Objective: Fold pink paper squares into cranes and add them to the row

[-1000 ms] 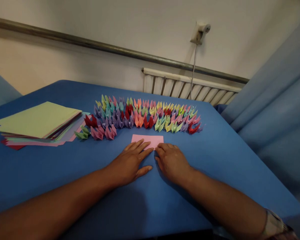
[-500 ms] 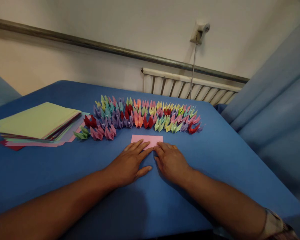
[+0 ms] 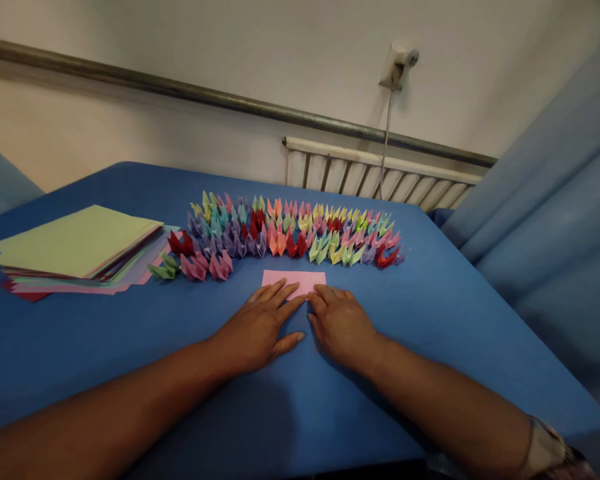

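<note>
A pink rectangle of paper (image 3: pixel 300 277), seemingly folded, lies flat on the blue table in front of me. My left hand (image 3: pixel 263 327) rests on its left part with the fingers spread and the thumb apart on the table. On the right, my right hand (image 3: pixel 343 323) presses the near edge with its fingertips, fingers stretched out and lying flat. Both hands cover the paper's near corners. Just beyond stand rows of folded paper cranes (image 3: pixel 277 240) in many colours.
To the left lies a stack of coloured paper sheets (image 3: pixel 80 240), pale green on top. The blue table (image 3: pixel 460 320) reaches back towards a radiator (image 3: pixel 370 175) and a wall pipe (image 3: pixel 230 99). A plug with a cord (image 3: pixel 397 67) sits on the wall. Blue curtain (image 3: pixel 555 200) hangs at right.
</note>
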`<state>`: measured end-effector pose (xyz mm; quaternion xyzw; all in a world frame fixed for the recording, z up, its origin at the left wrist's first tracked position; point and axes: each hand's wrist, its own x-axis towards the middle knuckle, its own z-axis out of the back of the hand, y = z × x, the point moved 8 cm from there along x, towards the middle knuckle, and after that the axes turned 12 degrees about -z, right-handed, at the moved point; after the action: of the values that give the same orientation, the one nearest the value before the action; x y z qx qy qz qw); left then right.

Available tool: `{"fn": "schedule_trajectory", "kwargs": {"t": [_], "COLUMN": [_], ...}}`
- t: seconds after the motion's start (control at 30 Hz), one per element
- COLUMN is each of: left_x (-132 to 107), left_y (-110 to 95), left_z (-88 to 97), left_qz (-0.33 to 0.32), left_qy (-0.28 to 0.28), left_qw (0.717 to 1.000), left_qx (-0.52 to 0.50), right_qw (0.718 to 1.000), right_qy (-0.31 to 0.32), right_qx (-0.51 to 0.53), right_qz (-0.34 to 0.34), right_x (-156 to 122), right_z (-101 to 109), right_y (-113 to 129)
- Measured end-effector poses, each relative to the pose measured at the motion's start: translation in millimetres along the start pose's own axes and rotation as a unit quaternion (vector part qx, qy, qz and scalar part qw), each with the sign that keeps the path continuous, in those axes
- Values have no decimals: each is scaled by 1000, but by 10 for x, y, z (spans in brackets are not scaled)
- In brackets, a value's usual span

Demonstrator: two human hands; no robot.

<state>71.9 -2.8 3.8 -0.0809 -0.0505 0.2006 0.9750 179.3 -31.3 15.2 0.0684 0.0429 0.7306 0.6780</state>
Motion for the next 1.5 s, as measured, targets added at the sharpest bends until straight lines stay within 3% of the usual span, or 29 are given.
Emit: {"fn": "schedule_trajectory", "kwargs": {"t": [0.23,0.67,0.77,0.9,1.0,1.5], "left_x": [-10,-4,-4,3,9,11], "left_y": [9,-29,-19,-1,10,18], "left_z": [17,29,34,30,47,77], "left_qz": [-6,3,5,1,-3,-6], "left_qy": [-23,6,2,-6,-21,-31], "left_qw": [1000,1000,1000,1000,1000,999], "left_qx": [-15,-10,-14,-13,-15,-21], "right_qw": [1000,1000,998,982,974,950], "right_qy": [-5,-10,-28,-76,-44,-24], "right_qx": [-9,1,36,96,126,200], "right_qz": [-2,0,-39,-141,-181,-240], "right_x": [-10,-22,69,295,462,608], "right_z": [-4,12,63,95,-5,-86], "right_y": [15,21,-96,-431,-584,-574]}}
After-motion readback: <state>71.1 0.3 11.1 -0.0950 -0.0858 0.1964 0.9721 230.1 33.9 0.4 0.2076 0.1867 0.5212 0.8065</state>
